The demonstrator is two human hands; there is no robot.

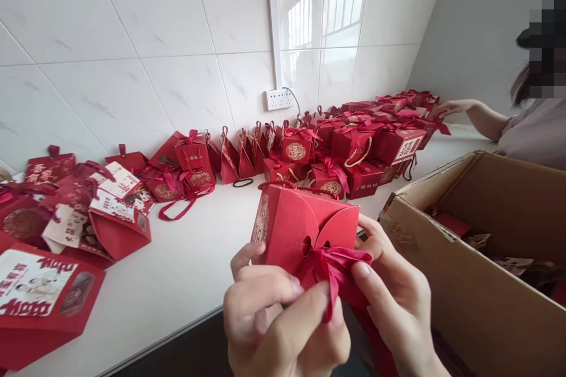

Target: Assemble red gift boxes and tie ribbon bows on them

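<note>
Between my hands is a red gift box (pixel 287 227) with curved flaps, two round holes and a gold pattern on its left side. A dark red ribbon (pixel 338 265) comes through the holes and is looped in a bow. My left hand (pixel 278 318) pinches a hanging ribbon end between thumb and finger, with other fingers against the box. My right hand (pixel 393 288) grips the bow's right loop with its thumb and steadies the box's right side. A twisted red cord (pixel 305 189) runs along the box's far edge.
Many red gift boxes (pixel 300 150) crowd the white table (pixel 198 259) along the tiled wall, with more at left (pixel 119 230). An open cardboard box (pixel 442 259) with red items stands at right. Behind it, another person's hand (pixel 455 107) touches boxes. A power socket (pixel 279 100) is on the wall.
</note>
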